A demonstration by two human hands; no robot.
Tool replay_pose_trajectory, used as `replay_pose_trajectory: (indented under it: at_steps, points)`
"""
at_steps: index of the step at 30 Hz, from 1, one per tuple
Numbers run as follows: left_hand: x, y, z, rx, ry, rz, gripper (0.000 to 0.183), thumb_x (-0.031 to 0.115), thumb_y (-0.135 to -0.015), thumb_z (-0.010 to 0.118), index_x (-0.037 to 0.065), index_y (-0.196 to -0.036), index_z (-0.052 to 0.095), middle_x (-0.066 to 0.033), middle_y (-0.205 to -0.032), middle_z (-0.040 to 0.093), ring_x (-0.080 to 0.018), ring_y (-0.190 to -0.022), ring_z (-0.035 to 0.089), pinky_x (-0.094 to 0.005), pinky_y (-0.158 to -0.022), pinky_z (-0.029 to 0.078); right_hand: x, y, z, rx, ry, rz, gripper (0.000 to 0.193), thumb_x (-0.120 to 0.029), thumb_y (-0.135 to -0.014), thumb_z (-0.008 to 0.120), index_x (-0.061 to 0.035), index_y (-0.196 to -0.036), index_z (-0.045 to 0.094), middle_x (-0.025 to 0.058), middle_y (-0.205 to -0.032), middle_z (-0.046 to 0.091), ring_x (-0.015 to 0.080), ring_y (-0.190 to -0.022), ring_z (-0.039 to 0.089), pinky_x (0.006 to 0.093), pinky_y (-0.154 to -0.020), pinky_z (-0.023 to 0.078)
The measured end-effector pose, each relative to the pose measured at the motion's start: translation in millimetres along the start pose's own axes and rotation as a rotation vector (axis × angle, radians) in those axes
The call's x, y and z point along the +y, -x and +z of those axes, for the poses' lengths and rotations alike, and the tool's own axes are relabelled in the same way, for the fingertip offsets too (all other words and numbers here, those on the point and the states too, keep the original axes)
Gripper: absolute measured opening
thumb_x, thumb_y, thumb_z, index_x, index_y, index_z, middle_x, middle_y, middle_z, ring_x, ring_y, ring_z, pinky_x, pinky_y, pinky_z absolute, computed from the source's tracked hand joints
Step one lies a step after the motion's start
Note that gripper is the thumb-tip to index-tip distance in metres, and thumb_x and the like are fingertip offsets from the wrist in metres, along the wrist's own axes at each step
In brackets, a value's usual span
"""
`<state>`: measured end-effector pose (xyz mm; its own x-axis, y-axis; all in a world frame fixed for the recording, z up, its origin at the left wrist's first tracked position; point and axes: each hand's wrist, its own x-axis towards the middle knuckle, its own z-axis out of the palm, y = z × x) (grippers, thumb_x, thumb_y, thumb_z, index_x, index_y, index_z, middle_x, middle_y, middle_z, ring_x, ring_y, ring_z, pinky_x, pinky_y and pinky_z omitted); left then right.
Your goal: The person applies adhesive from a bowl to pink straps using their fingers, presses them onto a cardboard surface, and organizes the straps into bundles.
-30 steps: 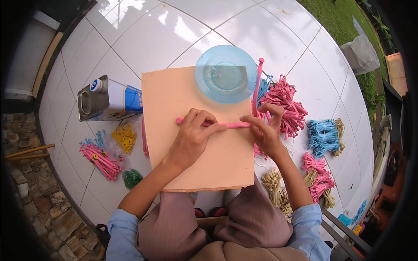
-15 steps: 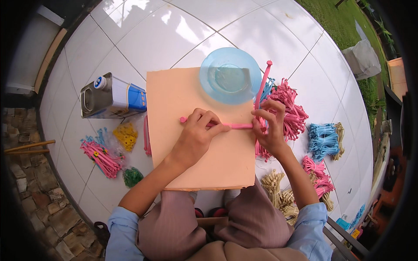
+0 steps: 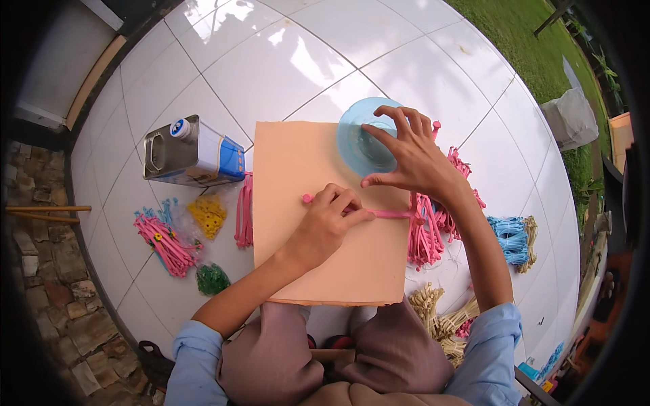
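Observation:
My left hand (image 3: 328,223) is closed on a pink strip (image 3: 389,214) with a knobbed end, pinning it to a peach board (image 3: 291,162). One end pokes out left of my fingers, and the other runs right to the board's edge. Above the far right corner of the board, my right hand (image 3: 416,155) is spread with nothing in it, its fingertips over a translucent blue dish (image 3: 349,152). That hand hides part of the dish. I cannot tell whether the fingertips touch what is inside. Beside the board's right edge lies a pile of pink strips (image 3: 425,243).
At left stand a metal can (image 3: 193,152) and bags of yellow pieces (image 3: 207,215) and green pieces (image 3: 212,279). Pink strips with flower pieces (image 3: 169,250) lie nearby. Blue bundles (image 3: 509,238) and beige bundles (image 3: 433,308) are on the tiles at right.
My right hand has let go of the pink strip and moved up to the dish, its fingers spreading. My left hand keeps its hold. The whole view has shifted a little.

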<state>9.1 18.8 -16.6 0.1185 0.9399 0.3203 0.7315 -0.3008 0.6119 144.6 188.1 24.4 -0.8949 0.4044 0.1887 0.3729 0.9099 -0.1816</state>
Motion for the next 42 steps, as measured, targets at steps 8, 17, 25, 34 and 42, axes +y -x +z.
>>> replay_pose_trajectory:
  at_steps: [8, 17, 25, 34, 42]
  points:
    - [-3, 2, -1, -0.013, -0.020, 0.009, 0.032, -0.003, -0.070, 0.057, 0.010, -0.097, 0.067, -0.0060, -0.094, 0.051, -0.0248, -0.093, 0.048, -0.0353, -0.082, 0.046, -1, 0, 5, 0.009, 0.029, -0.019, 0.072, -0.064, -0.069, 0.063, -0.0093, -0.116, 0.060, 0.0123, -0.128, 0.039, 0.0339, -0.121, 0.033, 0.0517, -0.101, 0.025]
    - [0, -3, -1, -0.011, -0.024, 0.025, 0.031, -0.003, -0.071, 0.057, 0.010, -0.097, 0.067, -0.0059, -0.094, 0.051, -0.0249, -0.093, 0.048, -0.0341, -0.081, 0.047, -8, 8, -3, 0.050, -0.284, 0.134, 0.049, -0.046, -0.077, 0.066, -0.0150, -0.113, 0.054, 0.0120, -0.130, 0.037, 0.0340, -0.116, 0.036, 0.0481, -0.098, 0.031]
    - [-2, 0, -3, -0.030, -0.006, -0.009, 0.030, -0.002, -0.071, 0.059, 0.010, -0.096, 0.067, -0.0053, -0.093, 0.051, -0.0243, -0.093, 0.048, -0.0332, -0.077, 0.050, -42, 85, -11, 0.215, -0.126, 0.173, 0.038, 0.003, -0.062, 0.064, -0.0178, -0.094, 0.064, 0.0047, -0.123, 0.045, 0.0327, -0.113, 0.036, 0.0451, -0.094, 0.034]
    - [-2, 0, 1, -0.013, 0.018, -0.006, 0.029, -0.001, -0.071, 0.057, 0.010, -0.097, 0.065, -0.0055, -0.092, 0.051, -0.0238, -0.091, 0.047, -0.0347, -0.082, 0.044, -51, 94, -4, 0.102, -0.035, 0.155, 0.045, 0.003, -0.059, 0.063, -0.0242, -0.094, 0.067, 0.0045, -0.126, 0.045, 0.0318, -0.116, 0.036, 0.0446, -0.098, 0.032]
    - [-2, -2, 1, -0.013, 0.023, -0.011, 0.029, -0.001, -0.070, 0.057, 0.009, -0.097, 0.066, -0.0053, -0.092, 0.051, -0.0236, -0.091, 0.047, -0.0348, -0.082, 0.044, -47, 94, 0, 0.137, 0.001, 0.137, 0.044, 0.000, -0.058, 0.065, -0.0230, -0.094, 0.065, 0.0038, -0.127, 0.045, 0.0299, -0.115, 0.037, 0.0452, -0.095, 0.032]
